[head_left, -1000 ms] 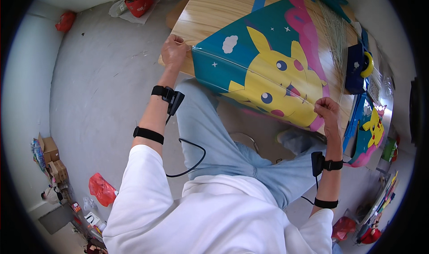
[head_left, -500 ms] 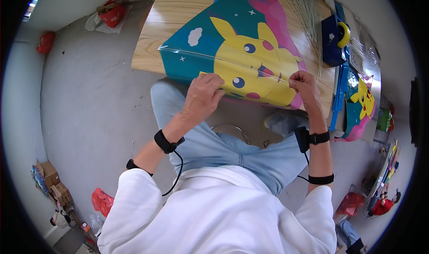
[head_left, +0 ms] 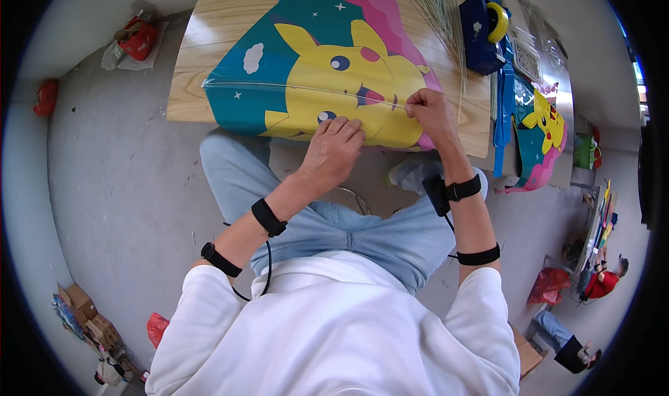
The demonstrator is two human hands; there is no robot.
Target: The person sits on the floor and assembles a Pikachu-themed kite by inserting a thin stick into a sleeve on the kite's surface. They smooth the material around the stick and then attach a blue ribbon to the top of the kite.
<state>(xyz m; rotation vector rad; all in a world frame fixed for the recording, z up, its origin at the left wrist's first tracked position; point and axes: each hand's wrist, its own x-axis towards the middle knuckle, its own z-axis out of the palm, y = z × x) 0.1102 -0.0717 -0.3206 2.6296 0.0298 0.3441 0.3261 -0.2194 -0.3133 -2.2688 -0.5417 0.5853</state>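
My left hand (head_left: 336, 149) lies palm down near the sheet's near edge, fingers slightly bent; I cannot tell whether its hidden thumb grips anything. My right hand (head_left: 414, 107) has thumb and fingertip pinched together on the right end of a thin clear strip (head_left: 265, 84). That strip crosses the teal printed sheet (head_left: 230, 107) with its yellow cartoon figure, which lies on the wooden desk (head_left: 187, 79). Beyond are thin rods (head_left: 446, 27), then a blue tape dispenser (head_left: 478, 35) farther right.
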